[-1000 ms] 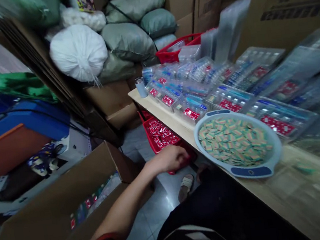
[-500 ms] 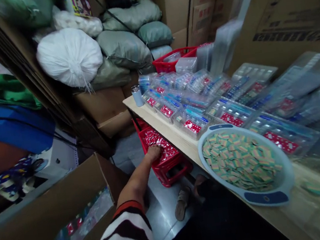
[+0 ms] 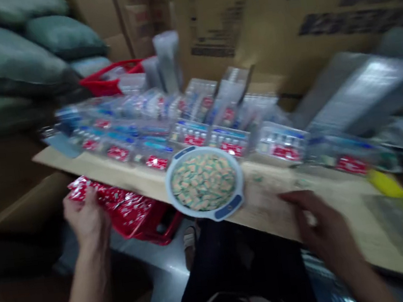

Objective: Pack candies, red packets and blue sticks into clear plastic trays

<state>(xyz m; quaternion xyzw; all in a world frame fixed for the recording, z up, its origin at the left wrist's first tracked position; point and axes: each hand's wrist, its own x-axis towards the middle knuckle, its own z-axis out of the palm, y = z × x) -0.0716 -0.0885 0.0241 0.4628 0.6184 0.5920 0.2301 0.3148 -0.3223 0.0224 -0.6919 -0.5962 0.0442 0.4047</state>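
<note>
Now, left hand (image 3: 86, 220): mine is raised just below the table edge, fingers pressed together, pinching a bunch of shiny red foil sachets (image 3: 91, 192), though blur hides the exact hold.
Right hand (image 3: 322, 224): my fingers are spread and curved at the near edge of the pale wooden table (image 3: 267, 201); I cannot tell whether they touch it.
Sachets: they trail from my left hand over a red plastic basket (image 3: 155, 224), just beside the table edge.
Table top: a round pale-blue bowl (image 3: 171, 187) of striped green-and-cream pieces (image 3: 201, 180) sits near the edge, before rows of clear plastic trays (image 3: 191, 132).
Behind: brown cardboard cartons (image 3: 217, 20) and grey-green stuffed sacks (image 3: 0, 63).
</note>
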